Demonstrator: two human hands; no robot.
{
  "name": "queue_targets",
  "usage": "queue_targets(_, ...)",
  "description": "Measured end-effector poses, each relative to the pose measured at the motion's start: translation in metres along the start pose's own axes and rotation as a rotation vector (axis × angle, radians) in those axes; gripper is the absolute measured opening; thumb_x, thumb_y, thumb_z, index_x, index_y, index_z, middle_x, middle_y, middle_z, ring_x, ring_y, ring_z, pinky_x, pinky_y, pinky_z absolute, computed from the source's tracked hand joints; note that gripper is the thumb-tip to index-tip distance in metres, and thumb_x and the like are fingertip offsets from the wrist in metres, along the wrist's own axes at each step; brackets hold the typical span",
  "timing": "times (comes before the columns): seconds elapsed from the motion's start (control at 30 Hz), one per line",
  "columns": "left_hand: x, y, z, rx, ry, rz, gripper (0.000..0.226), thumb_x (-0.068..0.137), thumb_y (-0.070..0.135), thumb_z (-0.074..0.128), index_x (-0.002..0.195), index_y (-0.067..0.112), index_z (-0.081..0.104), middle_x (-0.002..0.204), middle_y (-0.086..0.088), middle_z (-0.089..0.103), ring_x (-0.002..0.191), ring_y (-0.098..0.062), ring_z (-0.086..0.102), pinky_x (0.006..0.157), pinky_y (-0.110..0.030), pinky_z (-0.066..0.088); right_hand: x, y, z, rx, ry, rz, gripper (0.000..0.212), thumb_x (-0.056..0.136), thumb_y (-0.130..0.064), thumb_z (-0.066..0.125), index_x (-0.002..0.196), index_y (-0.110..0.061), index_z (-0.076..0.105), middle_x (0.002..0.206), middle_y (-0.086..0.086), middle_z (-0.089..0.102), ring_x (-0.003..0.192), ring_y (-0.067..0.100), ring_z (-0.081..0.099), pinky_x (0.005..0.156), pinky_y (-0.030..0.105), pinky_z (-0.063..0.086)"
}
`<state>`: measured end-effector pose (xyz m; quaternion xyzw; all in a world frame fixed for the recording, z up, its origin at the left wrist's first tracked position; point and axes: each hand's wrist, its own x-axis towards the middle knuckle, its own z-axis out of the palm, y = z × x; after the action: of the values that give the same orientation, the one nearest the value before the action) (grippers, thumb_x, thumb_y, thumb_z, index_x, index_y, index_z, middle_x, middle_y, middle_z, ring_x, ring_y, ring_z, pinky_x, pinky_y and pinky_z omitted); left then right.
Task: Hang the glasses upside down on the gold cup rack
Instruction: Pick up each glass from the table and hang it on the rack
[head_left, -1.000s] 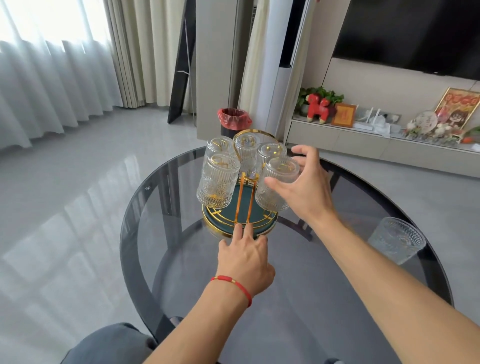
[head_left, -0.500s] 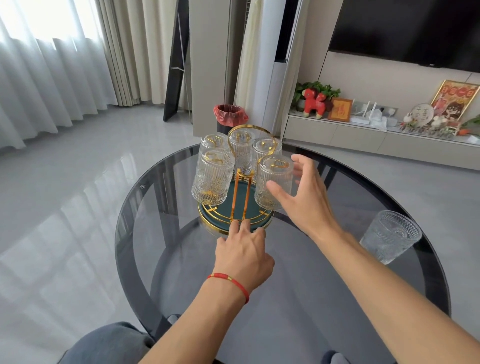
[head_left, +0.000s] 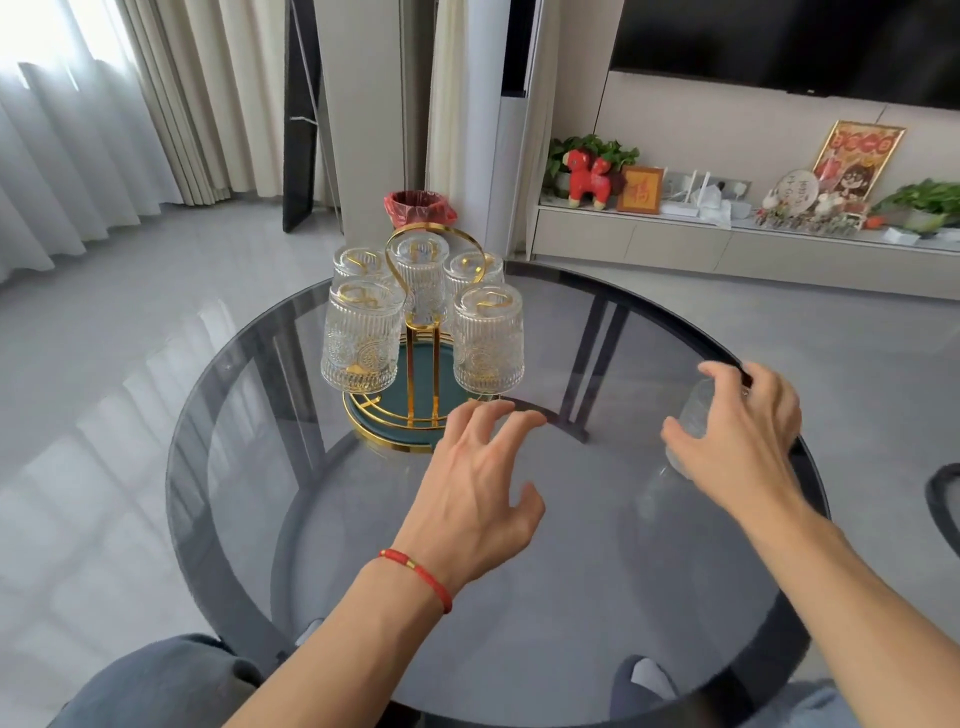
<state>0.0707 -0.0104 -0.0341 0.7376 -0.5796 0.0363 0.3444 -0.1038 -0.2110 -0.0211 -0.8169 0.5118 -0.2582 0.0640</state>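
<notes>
The gold cup rack (head_left: 422, 364) with a teal round base stands at the far left of the round glass table (head_left: 545, 597). Several ribbed clear glasses hang upside down on it, the nearest two at front left (head_left: 359, 338) and front right (head_left: 488, 338). My left hand (head_left: 475, 488) hovers just in front of the rack's base, fingers spread, holding nothing. One loose glass (head_left: 693, 413) stands upright near the table's right edge. My right hand (head_left: 743, 436) is wrapped around it, thumb on its near side, fingers over the far rim, hiding most of it.
A red-lined bin (head_left: 418, 208) stands on the floor behind the rack. A low cabinet (head_left: 675, 244) with ornaments and plants runs along the back right wall. A dark chair edge (head_left: 943, 499) shows at the far right. My knees sit under the table's near edge.
My right hand left the front right glass on the rack and swung right onto the loose glass. My left hand lifted off the rack's base and spread its fingers.
</notes>
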Motion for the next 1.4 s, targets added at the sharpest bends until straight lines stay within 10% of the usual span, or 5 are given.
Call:
queue_targets(0.2,-0.001,0.006,0.005,-0.029,-0.032,-0.03,0.06,0.079,0.021,0.069,0.137,0.018,0.055,0.137,-0.004,0.056,0.131,-0.026,0.039,0.107,-0.036,0.04,0.004,0.028,0.002,0.329,-0.057,0.25,0.097,0.086,-0.03,0.08,0.16,-0.016,0.019,0.158,0.021,0.032,0.137,0.037,0.042,0.095,0.035,0.037)
queue_targets(0.5,-0.004,0.011,0.01,-0.212,-0.125,-0.11,0.059,0.084,0.023,0.072,0.139,0.023,0.052,0.137,0.001,0.057,0.13,-0.018,0.047,0.107,-0.035,0.044,-0.014,0.011,-0.016,0.505,-0.114,0.077,0.085,0.067,-0.045,0.091,0.141,-0.033,0.051,0.127,-0.015,0.063,0.111,0.006,0.058,0.083,0.017,0.043)
queue_targets(0.87,-0.002,0.018,-0.008,-0.719,0.069,-0.327,0.073,0.064,0.034,0.093,0.126,0.025,0.055,0.114,0.008,0.074,0.106,-0.006,0.07,0.093,-0.033,0.057,-0.059,-0.062,0.0,1.046,-0.538,-0.183,0.084,0.074,-0.058,0.084,0.145,-0.036,0.047,0.135,-0.001,0.068,0.126,0.014,0.065,0.104,0.033,0.052)
queue_targets(1.07,0.007,0.012,-0.026,-1.322,0.189,-0.552,0.052,0.09,0.023,0.076,0.132,-0.002,0.057,0.126,-0.027,0.066,0.12,-0.04,0.064,0.108,-0.058,0.045,-0.068,-0.083,0.01,1.129,-0.766,0.006,0.061,0.095,-0.063,0.053,0.141,-0.022,0.057,0.137,0.015,0.065,0.113,0.029,0.071,0.098,0.05,0.057)
queue_targets(1.4,0.013,0.002,-0.048,-1.149,0.114,-0.607,0.052,0.088,0.054,0.065,0.124,0.017,0.066,0.117,-0.003,0.076,0.114,-0.022,0.07,0.102,-0.048,0.052,-0.055,-0.127,-0.015,1.24,-0.352,-0.1,0.037,0.105,-0.027,0.058,0.141,-0.021,0.053,0.125,0.013,0.07,0.116,0.025,0.069,0.096,0.046,0.056)
